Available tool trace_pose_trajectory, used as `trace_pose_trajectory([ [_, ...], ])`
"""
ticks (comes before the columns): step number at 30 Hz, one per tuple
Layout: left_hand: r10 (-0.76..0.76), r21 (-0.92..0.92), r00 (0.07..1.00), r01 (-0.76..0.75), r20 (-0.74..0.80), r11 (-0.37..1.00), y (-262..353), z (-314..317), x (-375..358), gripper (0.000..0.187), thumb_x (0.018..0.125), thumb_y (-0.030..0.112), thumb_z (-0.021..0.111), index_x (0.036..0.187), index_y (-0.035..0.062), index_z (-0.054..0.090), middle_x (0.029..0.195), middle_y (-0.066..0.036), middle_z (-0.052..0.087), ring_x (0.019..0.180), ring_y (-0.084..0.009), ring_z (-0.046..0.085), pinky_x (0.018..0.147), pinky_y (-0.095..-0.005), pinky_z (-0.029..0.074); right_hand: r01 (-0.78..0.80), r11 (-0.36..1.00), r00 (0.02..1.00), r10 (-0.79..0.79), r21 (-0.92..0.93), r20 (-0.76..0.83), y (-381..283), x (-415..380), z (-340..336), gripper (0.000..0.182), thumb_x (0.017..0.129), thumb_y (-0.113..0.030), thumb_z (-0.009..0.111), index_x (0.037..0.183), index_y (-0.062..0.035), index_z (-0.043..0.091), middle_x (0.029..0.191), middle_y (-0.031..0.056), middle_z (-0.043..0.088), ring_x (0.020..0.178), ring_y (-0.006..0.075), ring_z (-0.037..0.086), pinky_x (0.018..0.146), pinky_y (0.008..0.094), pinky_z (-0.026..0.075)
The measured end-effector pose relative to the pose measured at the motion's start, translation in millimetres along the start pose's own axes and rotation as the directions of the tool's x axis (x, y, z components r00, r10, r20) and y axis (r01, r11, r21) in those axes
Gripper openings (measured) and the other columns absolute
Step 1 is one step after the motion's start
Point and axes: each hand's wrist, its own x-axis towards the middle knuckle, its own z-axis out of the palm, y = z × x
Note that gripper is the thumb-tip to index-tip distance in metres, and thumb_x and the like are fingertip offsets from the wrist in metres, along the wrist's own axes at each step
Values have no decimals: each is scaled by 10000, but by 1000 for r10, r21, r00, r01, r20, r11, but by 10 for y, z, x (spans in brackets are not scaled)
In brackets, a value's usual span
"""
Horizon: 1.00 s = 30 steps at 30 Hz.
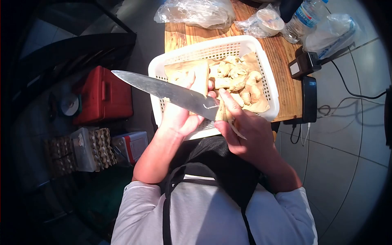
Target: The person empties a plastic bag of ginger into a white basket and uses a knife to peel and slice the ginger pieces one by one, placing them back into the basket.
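On my feed, the right grip [249, 132] is closed at the heel end of a broad, pointed steel knife [169, 93]; I can't tell what the left grip [177, 114], partly behind the blade, holds. Beyond, knobbly pale-yellow roots [237, 79] lie in a white perforated plastic basket [216, 44], over the striped brown wooden worktop [283, 67].

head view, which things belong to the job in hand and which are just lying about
Likely in the job: knife in the right hand; ginger pieces; white basket.
Likely just lying about: clear plastic bag; plastic bottle; red case; egg trays.
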Motion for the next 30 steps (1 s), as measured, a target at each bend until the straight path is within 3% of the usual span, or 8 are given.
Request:
trace_pose_trajectory([
  [3, 47, 62, 999, -45, -28, 997, -67, -23, -35, 425, 1070, 342, 449, 1322, 6, 518, 1069, -143, 649, 939, -240, 666, 781, -349, 602, 25, 1000, 998, -24, 17, -59, -30, 52, -21, 592, 917, -255, 692, 1445, -73, 495, 771, 156, 668, 646, 322, 676, 601, 401, 523],
  [6, 59, 167, 989, -35, -138, 985, -210, 226, -113, 379, 1070, 301, 427, 1276, 4, 541, 1130, -179, 672, 1014, -211, 695, 774, -331, 609, -99, 992, 995, 99, -77, -5, -66, 132, -73, 550, 930, -264, 677, 1420, -63, 531, 861, 198, 702, 736, 338, 706, 665, 399, 548],
  [9, -88, 248, 996, 86, -5, 965, -242, 92, -243, 267, 1072, 274, 442, 1193, 52, 527, 970, -101, 650, 784, -213, 666, 690, -350, 582, -213, 968, 974, 221, 132, -52, -49, 282, -144, 509, 943, -271, 662, 1393, -52, 565, 971, 245, 709, 846, 351, 722, 748, 384, 562],
  [12, -65, 240, 994, 85, -92, 967, -248, 180, -248, 266, 1075, 296, 435, 1171, 67, 532, 940, -98, 643, 759, -204, 652, 631, -345, 566, -243, 940, 969, 245, 238, 21, -81, 322, -223, 530, 964, -338, 629, 1420, -83, 539, 840, 182, 708, 788, 307, 723, 753, 356, 563],
  [16, 27, 157, 997, -16, -69, 987, -96, 71, -168, 282, 1060, 252, 449, 1220, 40, 546, 1026, -120, 664, 816, -213, 679, 668, -357, 588, -124, 991, 989, 120, 45, 80, -8, 150, -116, 577, 968, -358, 628, 1458, -87, 486, 768, 152, 722, 752, 298, 726, 709, 389, 568],
  [19, 71, 95, 997, -70, -14, 993, -76, 99, -147, 289, 1063, 248, 448, 1232, 34, 544, 1085, -119, 662, 908, -203, 689, 724, -366, 608, 27, 993, 998, -22, 114, -52, 18, 91, 17, 608, 958, -355, 647, 1464, -73, 465, 735, 159, 705, 704, 322, 711, 669, 409, 564],
  [26, -25, 226, 999, 32, -35, 974, -168, 129, -246, 325, 1072, 277, 445, 1276, 35, 516, 1061, -105, 642, 871, -216, 658, 682, -353, 565, -102, 994, 995, 102, -30, -6, -4, 218, -147, 481, 957, -202, 636, 1405, -47, 551, 823, 176, 710, 709, 274, 710, 676, 350, 551],
  [30, -88, 266, 996, 84, 1, 960, -268, 162, -320, 366, 1077, 345, 426, 1253, 42, 530, 945, -91, 620, 790, -197, 610, 670, -324, 526, -224, 954, 969, 239, 199, -57, 38, 361, -135, 513, 969, -331, 613, 1408, -72, 551, 761, 175, 702, 726, 325, 713, 688, 380, 559],
])
